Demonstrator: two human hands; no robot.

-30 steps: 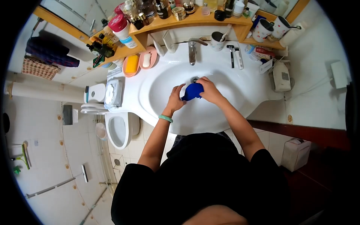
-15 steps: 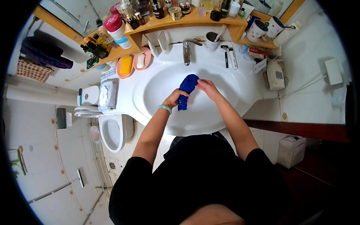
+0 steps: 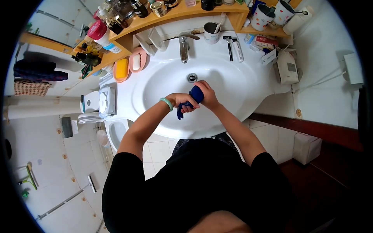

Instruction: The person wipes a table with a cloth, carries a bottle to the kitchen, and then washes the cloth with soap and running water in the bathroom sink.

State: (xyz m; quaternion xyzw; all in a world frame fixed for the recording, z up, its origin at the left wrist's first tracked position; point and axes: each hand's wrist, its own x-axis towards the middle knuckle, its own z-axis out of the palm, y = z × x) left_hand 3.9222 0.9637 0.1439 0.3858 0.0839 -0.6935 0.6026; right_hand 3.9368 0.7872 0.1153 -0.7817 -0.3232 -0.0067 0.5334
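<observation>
A bunched blue cloth (image 3: 196,93) hangs over the white sink (image 3: 159,91), gripped by both hands. My left hand (image 3: 182,101), with a pale green bangle at the wrist, wraps its fingers round the lower part; a loose end droops below the fist. Round the upper end close the fingers of my right hand (image 3: 208,95). The cloth looks squeezed or twisted between the two fists. Just beyond the hands are the drain (image 3: 192,78) and the metal faucet (image 3: 183,48). Whether water runs off the cloth I cannot make out.
Two pink soap dishes (image 3: 138,58) sit left of the faucet. A cup with a toothbrush (image 3: 211,35) and a razor (image 3: 229,48) are to its right. Bottles and jars line the wooden shelf (image 3: 171,14). At the left stand a wipes pack (image 3: 107,100) and the toilet (image 3: 117,134).
My right hand has gone from touching the cloth's upper end with its fingertips to gripping it fully. The cloth is more tightly bunched and lower, and the drain now shows.
</observation>
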